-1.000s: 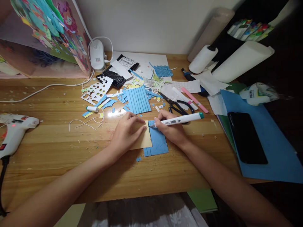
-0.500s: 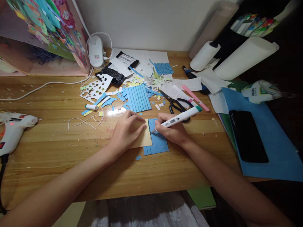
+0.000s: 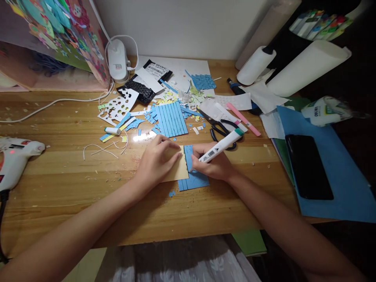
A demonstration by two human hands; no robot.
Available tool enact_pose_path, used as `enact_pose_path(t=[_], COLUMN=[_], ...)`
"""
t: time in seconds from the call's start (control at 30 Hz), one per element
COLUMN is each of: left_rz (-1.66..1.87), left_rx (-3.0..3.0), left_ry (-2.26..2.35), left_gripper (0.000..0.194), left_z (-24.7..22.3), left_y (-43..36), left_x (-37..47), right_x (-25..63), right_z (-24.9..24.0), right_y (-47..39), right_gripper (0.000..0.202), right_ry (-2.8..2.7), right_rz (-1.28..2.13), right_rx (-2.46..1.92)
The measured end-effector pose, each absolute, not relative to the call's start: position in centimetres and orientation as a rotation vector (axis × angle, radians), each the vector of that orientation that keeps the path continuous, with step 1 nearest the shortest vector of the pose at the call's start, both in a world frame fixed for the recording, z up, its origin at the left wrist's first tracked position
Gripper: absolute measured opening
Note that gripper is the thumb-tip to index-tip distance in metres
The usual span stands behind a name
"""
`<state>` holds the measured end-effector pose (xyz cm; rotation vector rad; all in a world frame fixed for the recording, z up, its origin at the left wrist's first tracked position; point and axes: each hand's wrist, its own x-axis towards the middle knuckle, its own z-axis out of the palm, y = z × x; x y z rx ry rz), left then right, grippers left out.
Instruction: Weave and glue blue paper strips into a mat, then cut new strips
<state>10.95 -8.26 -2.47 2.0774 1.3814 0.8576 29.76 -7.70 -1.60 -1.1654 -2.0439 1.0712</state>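
Observation:
My left hand [image 3: 160,158] presses down on a cream card [image 3: 179,170], its thumb and fingers stretched out and apart. The card lies over the left part of a blue sheet [image 3: 195,183] that has dark lines near its left edge. In my right hand [image 3: 216,164] is a white marker [image 3: 220,147] with a green end, gripped like a pen. Its tip is down by the card's right edge, partly hidden by my fingers. Just beyond my hands lies a blue square with dark stripes [image 3: 172,119]. Black-handled scissors [image 3: 219,127] lie behind my right hand.
At the left are a glue gun [image 3: 20,156], a marker cap [image 3: 112,131] and white string [image 3: 101,152]. Paper scraps [image 3: 167,98] spread across the back. A pink strip [image 3: 243,119] lies right of the scissors. A black phone [image 3: 308,166] rests on blue sheets [image 3: 346,184] at the right.
My right hand has drawn the marker toward me along the card's edge, and the marker stands a bit steeper. My left hand and the card stay in place.

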Motion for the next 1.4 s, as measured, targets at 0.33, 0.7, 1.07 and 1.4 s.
enact_pose_path(t=[0.33,0.7,1.07,1.4], left_rz=[0.863,0.847,0.861,0.889], left_rx=[2.080,2.081,2.079,2.040], left_ry=[1.380,1.379,1.377,1.346], left_gripper=[0.011,0.011,0.011,0.008], left_z=[-2.49,-2.31,-2.40,-2.06], left_y=[-8.32,-8.34,-8.30,-8.29], left_x=[10.97,10.98,11.00,10.79], right_x=[29.72,29.74,29.60,29.76], right_z=[-1.56,-1.60,-1.49,-1.70], right_y=[-7.69,-7.66,-7.33,-6.98], right_gripper=[0.030,0.031,0.029,0.027], right_ry=[-2.171,-2.170,-1.925,-1.749], right_rz=[1.030,0.994,1.010,0.953], right_rx=[-1.080,-1.066,-1.197,-1.208])
